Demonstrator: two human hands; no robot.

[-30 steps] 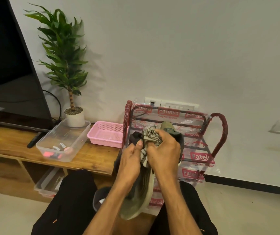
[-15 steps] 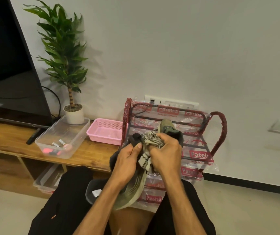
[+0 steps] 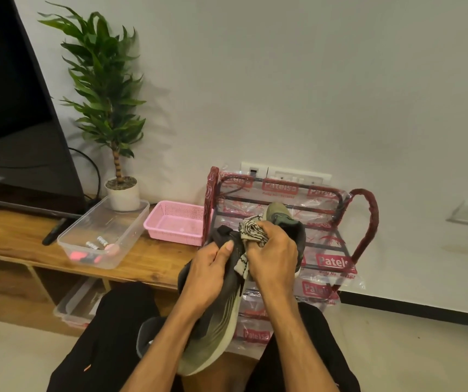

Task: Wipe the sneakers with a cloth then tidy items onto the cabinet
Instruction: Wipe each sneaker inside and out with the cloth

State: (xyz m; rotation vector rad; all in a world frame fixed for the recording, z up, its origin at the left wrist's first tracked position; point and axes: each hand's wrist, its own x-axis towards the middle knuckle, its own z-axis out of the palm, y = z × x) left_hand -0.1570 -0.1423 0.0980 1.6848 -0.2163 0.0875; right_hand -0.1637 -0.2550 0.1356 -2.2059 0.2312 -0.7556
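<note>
An olive-green and dark sneaker (image 3: 216,332) is held over my lap, its sole side turned toward me and its toe pointing down. My left hand (image 3: 208,274) grips the sneaker's dark upper near the collar. A patterned beige cloth (image 3: 252,232) is bunched in my right hand (image 3: 274,257), pressed against the sneaker's upper part. A second dark shoe (image 3: 145,333) peeks out below, between my knees. The wooden cabinet (image 3: 17,239) stretches to the left.
On the cabinet stand a clear plastic box (image 3: 104,232) with small items, a pink basket (image 3: 177,223), a potted plant (image 3: 114,114), a remote (image 3: 54,234) and a TV (image 3: 15,108). A plastic-wrapped red shoe rack (image 3: 332,250) stands behind the hands.
Both hands and the sneaker have shifted slightly lower and left while the cloth rubs the upper; the sneaker's toe end swung a little.
</note>
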